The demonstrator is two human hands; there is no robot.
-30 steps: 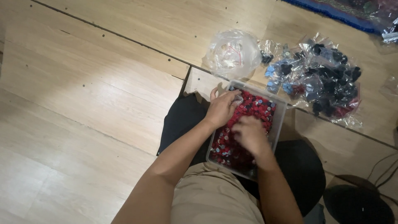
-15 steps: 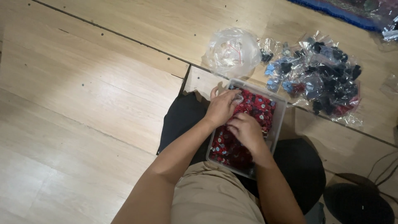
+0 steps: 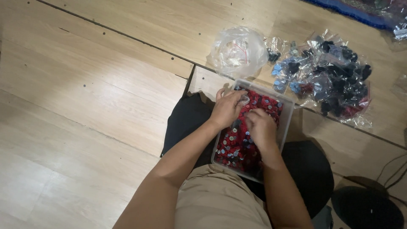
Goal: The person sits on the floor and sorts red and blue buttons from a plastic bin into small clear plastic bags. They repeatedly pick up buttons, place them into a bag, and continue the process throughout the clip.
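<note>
A clear plastic tub [image 3: 287,123] rests on my lap, filled with several small red parts [image 3: 231,146] that have silver centres. My left hand [image 3: 228,108] is over the tub's far left side, its fingers pinched on a small clear plastic bag. My right hand [image 3: 260,129] lies in the middle of the tub, fingers curled down among the red parts right next to the left hand. What its fingers hold is hidden.
A crumpled clear bag [image 3: 239,51] lies on the wooden floor [image 3: 93,85] beyond the tub. A heap of small clear bags with black, blue and red parts [image 3: 330,76] lies at the right. A black cushion [image 3: 186,123] sits under the tub. Cables [image 3: 394,169] run at the right edge.
My right hand has moved up the tub toward the left hand. The left hand has stayed near the tub's far left side.
</note>
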